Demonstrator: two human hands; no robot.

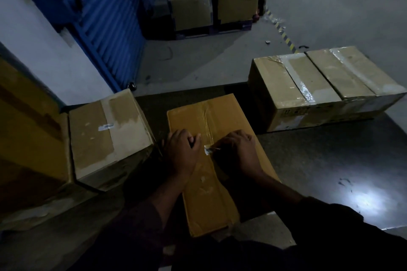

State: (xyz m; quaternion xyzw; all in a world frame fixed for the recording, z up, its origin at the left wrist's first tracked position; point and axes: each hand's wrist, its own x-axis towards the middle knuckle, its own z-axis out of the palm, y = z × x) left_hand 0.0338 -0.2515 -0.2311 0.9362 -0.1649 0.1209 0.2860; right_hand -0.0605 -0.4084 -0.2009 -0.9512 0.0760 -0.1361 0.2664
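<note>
On the dark floor lies the yellow box, taped shut along its middle. The right hand has its grip pinched on a small shiny bit at the tape. Tape end or blade, it is too dark to tell. The left hand rests curled on the box, and whether its grip holds anything is hidden. The job looks barely started.

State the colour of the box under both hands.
Orange-yellow; the box shows best in the head view.
</note>
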